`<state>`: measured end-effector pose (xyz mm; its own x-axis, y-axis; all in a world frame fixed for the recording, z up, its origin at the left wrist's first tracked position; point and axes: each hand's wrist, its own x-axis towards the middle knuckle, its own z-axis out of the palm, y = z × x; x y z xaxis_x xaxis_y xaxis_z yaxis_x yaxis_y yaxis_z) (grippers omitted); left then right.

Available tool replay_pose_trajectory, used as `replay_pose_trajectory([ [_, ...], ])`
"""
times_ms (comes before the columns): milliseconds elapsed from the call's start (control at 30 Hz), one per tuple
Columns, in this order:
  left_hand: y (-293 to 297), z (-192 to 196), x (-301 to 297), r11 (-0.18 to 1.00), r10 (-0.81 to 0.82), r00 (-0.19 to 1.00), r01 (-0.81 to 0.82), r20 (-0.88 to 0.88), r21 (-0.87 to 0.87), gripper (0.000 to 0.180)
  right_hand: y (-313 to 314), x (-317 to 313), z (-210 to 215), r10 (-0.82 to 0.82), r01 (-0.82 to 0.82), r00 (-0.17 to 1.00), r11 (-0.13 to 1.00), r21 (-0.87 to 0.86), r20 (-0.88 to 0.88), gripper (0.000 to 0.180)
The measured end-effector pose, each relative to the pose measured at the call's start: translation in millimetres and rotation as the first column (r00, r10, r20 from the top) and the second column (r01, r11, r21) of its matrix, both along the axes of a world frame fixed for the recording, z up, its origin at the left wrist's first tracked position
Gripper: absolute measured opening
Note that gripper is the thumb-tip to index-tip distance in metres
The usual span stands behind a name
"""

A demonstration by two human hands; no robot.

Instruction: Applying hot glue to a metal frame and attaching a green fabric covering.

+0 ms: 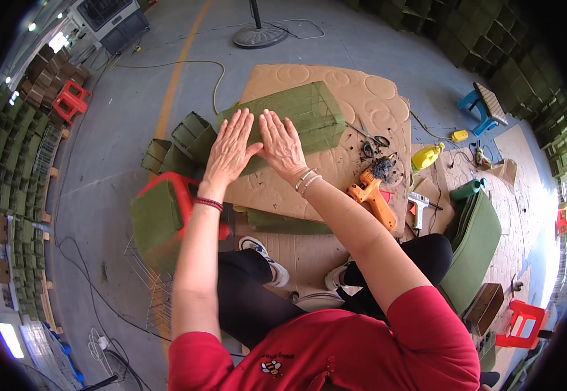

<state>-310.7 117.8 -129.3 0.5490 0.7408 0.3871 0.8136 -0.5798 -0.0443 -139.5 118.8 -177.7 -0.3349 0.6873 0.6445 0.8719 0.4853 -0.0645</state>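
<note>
My left hand point(230, 150) and my right hand point(282, 144) lie side by side, fingers stretched out, on a green, felt-like panel point(316, 116). The panel has creased edges at its right end and rests on a cardboard sheet point(277, 192). Both palms face down, the thumbs almost meeting. Neither hand holds anything. Right of the panel are black-handled scissors point(381, 141) and an orange hand tool point(372, 195) with a dark, clumped tip. Small green box shapes point(193, 133) stand to the left of my left hand.
On my left, a red stool point(185, 195) carries a green piece point(153, 212). To the right are a white glue gun point(419, 207), a yellow bottle point(425, 158), a green bottle point(467, 189) and stacked green sheets point(475, 244). A round stand base point(260, 37) and cables lie ahead.
</note>
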Motion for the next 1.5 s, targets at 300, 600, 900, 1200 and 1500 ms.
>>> replay_pose_trajectory([
  [300, 7, -16, -6, 0.997, -0.073, 0.990, 0.073, -0.120, 0.000, 0.070, -8, 13, 8, 0.086, -0.084, 0.993, 0.996, -0.031, 0.079, 0.086],
  [600, 11, -27, -12, 0.993, -0.077, 0.984, 0.090, -0.160, 0.073, 0.067, 34, 92, 33, 0.324, -0.293, 0.910, 0.944, -0.154, 0.259, 0.071],
  [900, 9, -25, -5, 0.993, -0.102, 0.988, 0.109, -0.113, 0.050, 0.070, 32, 91, 11, 0.183, -0.203, 0.957, 0.977, 0.067, 0.227, 0.063],
  [1200, 8, -28, -8, 0.993, -0.101, 0.990, 0.107, -0.103, 0.054, 0.071, 32, 129, 19, 0.181, -0.202, 0.950, 0.978, 0.059, 0.254, 0.064],
  [1500, 13, -27, -5, 0.986, -0.085, 0.981, 0.108, -0.176, 0.124, 0.068, 34, 140, 14, 0.227, -0.248, 0.955, 0.964, 0.094, 0.193, 0.049],
])
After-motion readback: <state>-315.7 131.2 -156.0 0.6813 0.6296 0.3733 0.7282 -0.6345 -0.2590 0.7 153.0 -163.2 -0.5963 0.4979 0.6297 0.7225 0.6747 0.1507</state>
